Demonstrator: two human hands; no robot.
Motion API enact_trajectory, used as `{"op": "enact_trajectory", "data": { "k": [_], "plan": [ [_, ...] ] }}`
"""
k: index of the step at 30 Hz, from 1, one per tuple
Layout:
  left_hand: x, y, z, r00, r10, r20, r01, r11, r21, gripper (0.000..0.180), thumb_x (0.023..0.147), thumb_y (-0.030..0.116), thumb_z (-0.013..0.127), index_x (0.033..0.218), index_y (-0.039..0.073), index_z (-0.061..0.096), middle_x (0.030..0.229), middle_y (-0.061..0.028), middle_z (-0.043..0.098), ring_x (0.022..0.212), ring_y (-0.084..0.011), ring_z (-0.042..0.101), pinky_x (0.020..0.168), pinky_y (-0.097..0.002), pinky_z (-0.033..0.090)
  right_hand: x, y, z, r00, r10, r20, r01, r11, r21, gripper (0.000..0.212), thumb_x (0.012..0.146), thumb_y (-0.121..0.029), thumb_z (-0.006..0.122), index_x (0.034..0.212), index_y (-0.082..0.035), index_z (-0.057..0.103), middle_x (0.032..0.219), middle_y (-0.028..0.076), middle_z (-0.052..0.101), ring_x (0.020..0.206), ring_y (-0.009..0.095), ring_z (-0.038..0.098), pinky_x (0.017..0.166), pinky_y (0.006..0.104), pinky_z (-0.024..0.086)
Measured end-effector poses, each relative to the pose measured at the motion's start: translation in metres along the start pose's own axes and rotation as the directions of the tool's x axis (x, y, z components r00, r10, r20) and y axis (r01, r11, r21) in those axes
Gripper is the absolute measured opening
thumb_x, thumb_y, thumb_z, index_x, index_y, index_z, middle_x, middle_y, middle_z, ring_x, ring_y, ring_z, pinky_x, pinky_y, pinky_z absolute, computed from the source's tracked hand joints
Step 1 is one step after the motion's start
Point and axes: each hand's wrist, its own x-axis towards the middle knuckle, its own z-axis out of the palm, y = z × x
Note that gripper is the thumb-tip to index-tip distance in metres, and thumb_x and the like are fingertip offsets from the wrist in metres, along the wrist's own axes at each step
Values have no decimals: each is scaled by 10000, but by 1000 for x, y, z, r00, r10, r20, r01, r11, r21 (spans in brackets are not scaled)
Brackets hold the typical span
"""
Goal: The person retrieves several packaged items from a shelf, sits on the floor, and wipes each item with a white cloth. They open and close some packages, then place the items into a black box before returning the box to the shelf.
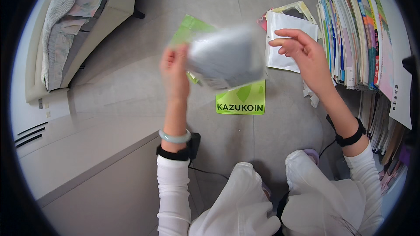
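My left hand [176, 67] is closed on the left edge of a grey packet with a see-through wrapper [225, 57], held up off the floor and smeared by motion. What is inside the wrapper is too blurred to tell. Partly behind this packet, a green bag [189, 25] and a bright green packet with dark lettering [240, 98] lie on the floor. My right hand [301, 48] has its fingers apart and holds nothing. It hovers over a flat white pouch [284, 63] with a small hole near its edge.
Books and magazines [350, 35] stand in a packed shelf along the right. A yellow-edged packet [299, 8] lies beyond the white pouch. Scraps of paper [311, 96] sit near the shelf. At left are a low grey cabinet [87, 148] and a bed [100, 22]. A black cable [208, 172] crosses the floor.
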Motion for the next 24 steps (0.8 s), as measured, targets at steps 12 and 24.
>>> {"op": "enact_trajectory", "data": {
  "k": [12, 24],
  "plan": [
    [74, -134, -114, 789, -429, -440, 419, 899, -125, 413, 993, 261, 592, 1282, -11, 478, 1207, -126, 602, 1101, -239, 606, 941, -344, 502, -20, 144, 35, 738, 671, 70, -535, 645, -546, 287, 886, -290, 677, 875, -10, 615, 716, 101, 686, 583, 210, 646, 575, 363, 502],
    [-23, -16, 7, 542, -789, 290, 694, 615, 375, 415, 969, 423, 563, 935, 23, 667, 772, -65, 669, 642, -153, 635, 646, -267, 520, -53, 61, 49, 958, 141, 248, -49, 938, -344, 163, 796, -137, 680, 801, -35, 553, 881, 101, 686, 717, 243, 653, 599, 357, 518]
  ]
}}
